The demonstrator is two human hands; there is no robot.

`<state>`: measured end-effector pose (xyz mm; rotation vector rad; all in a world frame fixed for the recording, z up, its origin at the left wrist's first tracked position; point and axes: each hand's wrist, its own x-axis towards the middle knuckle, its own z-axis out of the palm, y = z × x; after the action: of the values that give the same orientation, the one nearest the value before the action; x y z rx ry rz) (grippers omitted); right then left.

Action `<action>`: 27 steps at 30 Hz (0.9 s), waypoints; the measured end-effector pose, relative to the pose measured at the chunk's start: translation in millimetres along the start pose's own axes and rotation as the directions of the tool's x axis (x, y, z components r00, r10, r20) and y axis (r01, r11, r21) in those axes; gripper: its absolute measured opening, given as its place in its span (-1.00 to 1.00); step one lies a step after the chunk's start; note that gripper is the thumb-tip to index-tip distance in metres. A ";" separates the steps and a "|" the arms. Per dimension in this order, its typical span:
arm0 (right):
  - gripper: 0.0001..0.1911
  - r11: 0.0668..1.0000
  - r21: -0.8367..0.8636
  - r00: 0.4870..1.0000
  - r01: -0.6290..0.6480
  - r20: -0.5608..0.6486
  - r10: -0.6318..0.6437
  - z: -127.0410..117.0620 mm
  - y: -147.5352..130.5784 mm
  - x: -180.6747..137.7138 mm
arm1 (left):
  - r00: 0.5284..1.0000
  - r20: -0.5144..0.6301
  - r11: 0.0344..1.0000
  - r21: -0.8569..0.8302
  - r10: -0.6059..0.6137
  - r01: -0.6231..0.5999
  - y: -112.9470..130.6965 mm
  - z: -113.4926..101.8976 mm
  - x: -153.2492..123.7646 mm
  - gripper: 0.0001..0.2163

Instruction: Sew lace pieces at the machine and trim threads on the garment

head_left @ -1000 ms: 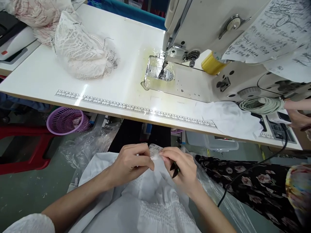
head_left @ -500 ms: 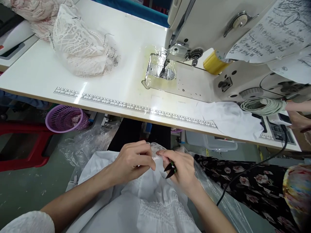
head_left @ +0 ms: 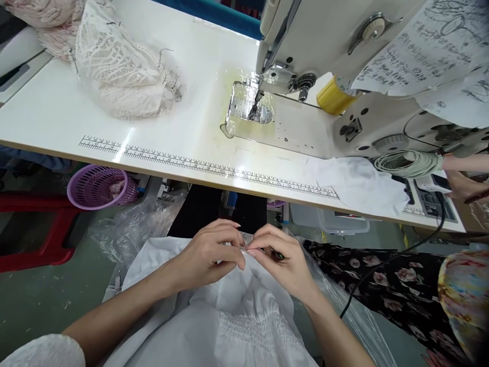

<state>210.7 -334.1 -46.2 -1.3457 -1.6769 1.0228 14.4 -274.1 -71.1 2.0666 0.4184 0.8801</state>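
A white garment (head_left: 237,316) with a smocked band lies in my lap, below the table's front edge. My left hand (head_left: 208,252) is closed, pinching the garment's upper edge. My right hand (head_left: 284,262) is closed too, its fingertips meeting the left hand's on the same edge, with small dark thread snips (head_left: 278,255) tucked in its palm. Only the snips' tip shows.
A white sewing table (head_left: 76,117) with a printed ruler carries a sewing machine (head_left: 344,46), a lace pile (head_left: 122,76), a white cloth (head_left: 359,186) and a yellow spool (head_left: 334,99). A purple basket (head_left: 97,186), plastic bags and a black cable sit below. Another person's hand (head_left: 464,186) is at right.
My right hand has turned so the snips are mostly hidden in the palm, and both hands' fingertips have come closer together on the garment edge. The view shifted slightly.
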 end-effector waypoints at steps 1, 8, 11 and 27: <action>-0.91 1.000 -0.006 1.000 -0.009 -0.006 0.009 0.6 0.1 0.0 | 1.000 0.007 1.000 -0.027 -0.010 0.010 0.4 0.7 -0.7 -0.78; -0.88 0.987 -0.153 0.995 0.046 -0.084 -0.059 6.3 3.0 -4.4 | 0.967 0.061 0.941 -0.223 -0.247 0.254 4.7 2.8 -2.1 -0.76; -0.84 0.973 -0.227 0.993 0.051 -0.092 -0.073 10.4 6.5 -6.8 | 0.948 0.158 0.909 -0.278 -0.277 0.312 4.6 1.8 -2.0 -0.76; -0.86 0.997 -0.080 0.995 -0.005 -0.103 -0.003 20.4 7.6 -4.3 | 0.984 -0.147 0.971 0.200 -0.103 0.132 -2.2 16.0 -18.1 -0.76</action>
<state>196.0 -339.9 -61.7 -1.4269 -1.6557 0.8796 13.2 -292.1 -87.4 2.1529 0.7276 0.9410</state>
